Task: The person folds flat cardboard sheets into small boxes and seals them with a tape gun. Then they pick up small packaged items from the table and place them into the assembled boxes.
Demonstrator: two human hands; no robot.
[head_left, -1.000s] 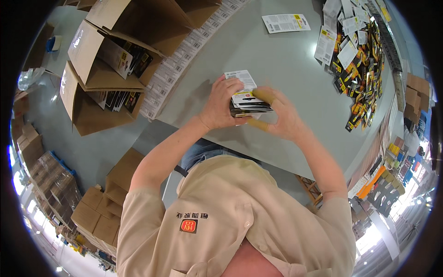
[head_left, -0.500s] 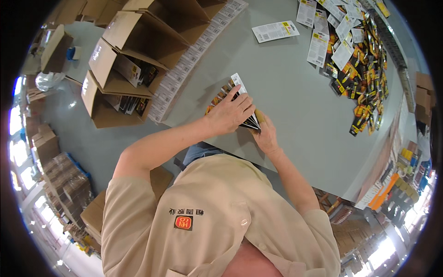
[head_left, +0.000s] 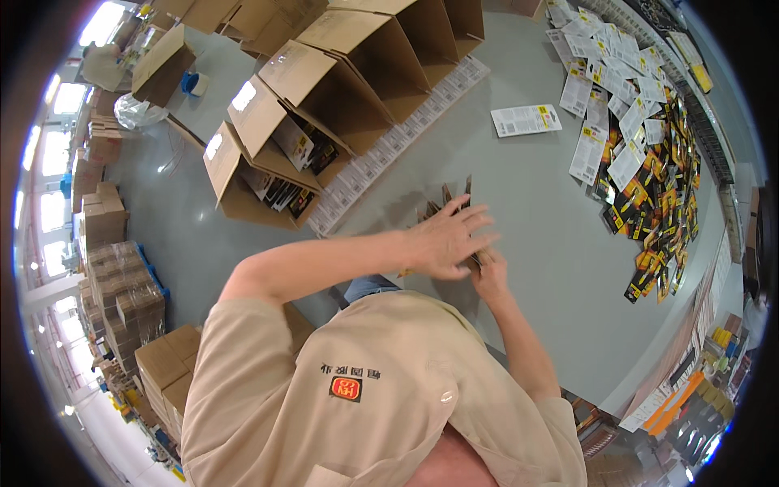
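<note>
A bunch of blister cards (head_left: 468,185) stands on edge at the near side of the grey table, mostly covered by my hands. My left hand (head_left: 449,241) lies over the bunch with its fingers spread, slightly blurred. Low on the right side of the bunch, the bent fingers of my right hand (head_left: 491,273) grip the cards. Further right, a large heap of similar cards (head_left: 649,207) shows white backs and black-and-orange fronts. One loose card (head_left: 526,121) lies white side up beyond my hands.
Open cardboard boxes (head_left: 341,89) stand in a slanting row at the left, the nearest two holding upright cards (head_left: 280,193). A strip of white printed labels (head_left: 398,146) runs along their front. Stacked cartons (head_left: 122,284) stand on the floor at far left.
My left hand has lifted off its wrapped hold and spread its fingers. The fanned cards have turned more upright. My view has shifted, so the table things appear lower and further right.
</note>
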